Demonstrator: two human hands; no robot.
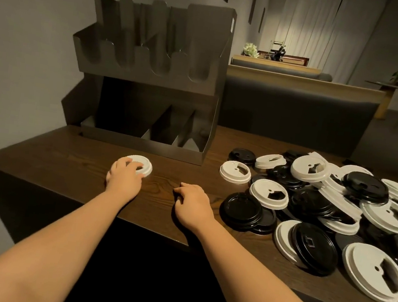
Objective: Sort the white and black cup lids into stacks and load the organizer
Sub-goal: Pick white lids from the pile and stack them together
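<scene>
White plastic, a single cup lid lay flat on the dark wooden table just in front of the metal organizer, and I had my left hand pressed down on it, fingers curled over its top. My right hand rested beside it on the wood, loosely curled and holding nothing. To the right sprawled the mixed pile of white and black lids.

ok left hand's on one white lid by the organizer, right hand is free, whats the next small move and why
Probably reach the right hand to the nearest white lid at the pile's left edge and bring it over. The left hand rests on a lone white lid set apart in front of the organizer, which looks like the start of a white stack, and the organizer's compartments look empty.
</scene>
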